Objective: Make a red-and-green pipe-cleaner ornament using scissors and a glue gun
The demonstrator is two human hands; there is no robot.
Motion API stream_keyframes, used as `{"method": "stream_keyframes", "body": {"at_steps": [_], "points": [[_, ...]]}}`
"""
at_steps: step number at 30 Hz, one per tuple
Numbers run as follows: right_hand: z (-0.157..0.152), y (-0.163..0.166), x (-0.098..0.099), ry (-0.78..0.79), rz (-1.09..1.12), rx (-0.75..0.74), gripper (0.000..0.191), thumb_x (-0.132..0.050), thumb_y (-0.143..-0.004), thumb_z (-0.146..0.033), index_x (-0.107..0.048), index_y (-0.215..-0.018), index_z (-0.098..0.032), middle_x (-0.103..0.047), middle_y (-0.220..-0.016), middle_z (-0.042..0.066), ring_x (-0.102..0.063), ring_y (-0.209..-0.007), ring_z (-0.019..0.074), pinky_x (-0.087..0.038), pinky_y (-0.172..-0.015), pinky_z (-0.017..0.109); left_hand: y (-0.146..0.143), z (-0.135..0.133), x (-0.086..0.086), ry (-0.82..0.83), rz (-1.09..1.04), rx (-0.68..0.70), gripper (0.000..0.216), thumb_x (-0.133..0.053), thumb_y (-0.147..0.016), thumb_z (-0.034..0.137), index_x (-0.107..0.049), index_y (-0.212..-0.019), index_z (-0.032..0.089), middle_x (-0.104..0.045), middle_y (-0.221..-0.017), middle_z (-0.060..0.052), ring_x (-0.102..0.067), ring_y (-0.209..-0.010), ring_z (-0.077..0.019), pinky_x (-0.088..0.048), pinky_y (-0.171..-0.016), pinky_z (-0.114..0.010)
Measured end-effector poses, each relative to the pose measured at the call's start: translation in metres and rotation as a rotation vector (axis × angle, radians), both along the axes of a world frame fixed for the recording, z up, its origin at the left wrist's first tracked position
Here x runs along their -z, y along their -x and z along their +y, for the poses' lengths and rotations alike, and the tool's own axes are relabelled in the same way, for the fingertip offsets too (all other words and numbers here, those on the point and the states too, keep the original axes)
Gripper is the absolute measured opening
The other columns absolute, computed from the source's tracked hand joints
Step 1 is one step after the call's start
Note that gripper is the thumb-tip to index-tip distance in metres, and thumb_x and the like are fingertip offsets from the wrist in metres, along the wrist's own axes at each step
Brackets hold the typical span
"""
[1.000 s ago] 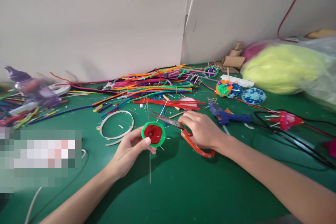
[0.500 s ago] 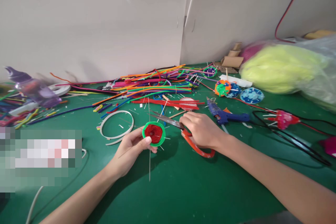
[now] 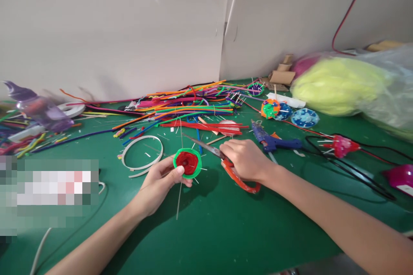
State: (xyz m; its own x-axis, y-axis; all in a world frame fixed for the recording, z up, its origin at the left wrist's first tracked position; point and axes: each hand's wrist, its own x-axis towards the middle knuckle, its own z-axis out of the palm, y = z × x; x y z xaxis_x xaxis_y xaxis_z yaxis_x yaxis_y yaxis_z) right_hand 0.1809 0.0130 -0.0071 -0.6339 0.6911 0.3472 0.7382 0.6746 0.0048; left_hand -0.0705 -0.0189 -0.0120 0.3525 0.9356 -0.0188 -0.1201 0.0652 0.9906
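Note:
My left hand pinches a small round pipe-cleaner disc, red in the middle with a green rim. Thin pale spokes stick out around it, with long ones above and below and short ones at the right. Orange-handled scissors are gripped in my right hand, their blades pointing left just above and right of the disc. The blades look nearly together. Some of my left fingers are hidden behind the disc.
Many coloured pipe cleaners lie along the back. A white strip coil sits left, near a purple bottle. To the right are a blue glue gun, blue patterned discs and a bagged yellow bundle.
The long spoke at the disc's upper right no longer shows. The scissor blades look closer together. The lower spoke now slants leftward, and the view has shifted slightly.

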Motion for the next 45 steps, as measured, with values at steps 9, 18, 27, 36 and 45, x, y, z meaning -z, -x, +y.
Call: {"method": "stream_keyframes", "body": {"at_steps": [9, 18, 27, 36, 45], "points": [[-0.005, 0.006, -0.007, 0.09, 0.183, 0.056, 0.015, -0.05, -0.087, -0.013, -0.065, -0.091, -0.012, -0.07, -0.094, 0.01, -0.065, -0.086, 0.0218, -0.048, -0.07, 0.031, 0.001, 0.0, -0.002, 0.005, -0.074, -0.023, 0.025, -0.072, -0.08, 0.033, -0.072, -0.098, 0.017, -0.069, -0.086, -0.004, -0.066, -0.065, -0.0128, -0.055, -0.064, -0.024], [0.006, -0.003, -0.017, 0.612, 0.775, 0.211, 0.039, -0.056, -0.087, -0.054, -0.066, -0.086, -0.016, -0.064, -0.064, 0.003, -0.063, -0.055, 0.0166, -0.049, -0.053, 0.029, -0.003, 0.002, -0.007, 0.027, -0.146, 0.009, 0.027, -0.073, -0.078, 0.039, -0.073, -0.086, 0.012, -0.069, -0.077, -0.007, -0.064, -0.061, -0.0128, -0.056, -0.059, -0.022], [0.004, -0.001, -0.019, 0.854, 1.096, -0.109, 0.055, -0.05, -0.087, -0.063, -0.049, -0.126, -0.024, -0.062, -0.104, 0.01, -0.064, -0.094, 0.0204, -0.056, -0.076, 0.034, -0.005, 0.001, -0.009, 0.045, -0.163, 0.004, 0.027, -0.074, -0.077, 0.037, -0.071, -0.078, 0.011, -0.064, -0.068, -0.004, -0.063, -0.06, -0.0139, -0.056, -0.057, -0.024], [0.01, -0.012, -0.026, 0.818, 0.77, 0.004, 0.043, -0.069, -0.078, -0.049, -0.064, -0.106, -0.018, -0.061, -0.091, 0.005, -0.056, -0.074, 0.0153, -0.048, -0.064, 0.03, 0.002, 0.003, -0.001, 0.034, -0.181, 0.063, 0.033, -0.066, -0.084, 0.04, -0.072, -0.077, 0.009, -0.063, -0.075, -0.007, -0.062, -0.061, -0.0139, -0.054, -0.058, -0.026], [0.001, -0.011, -0.033, 0.824, 0.538, 0.006, 0.043, -0.067, -0.079, -0.051, -0.069, -0.106, -0.018, -0.056, -0.073, 0.0, -0.044, -0.06, 0.0103, -0.035, -0.054, 0.023, 0.001, 0.001, -0.002, 0.03, -0.195, 0.088, 0.035, -0.064, -0.085, 0.041, -0.071, -0.073, 0.009, -0.064, -0.074, -0.008, -0.062, -0.059, -0.0146, -0.053, -0.056, -0.026]]}}
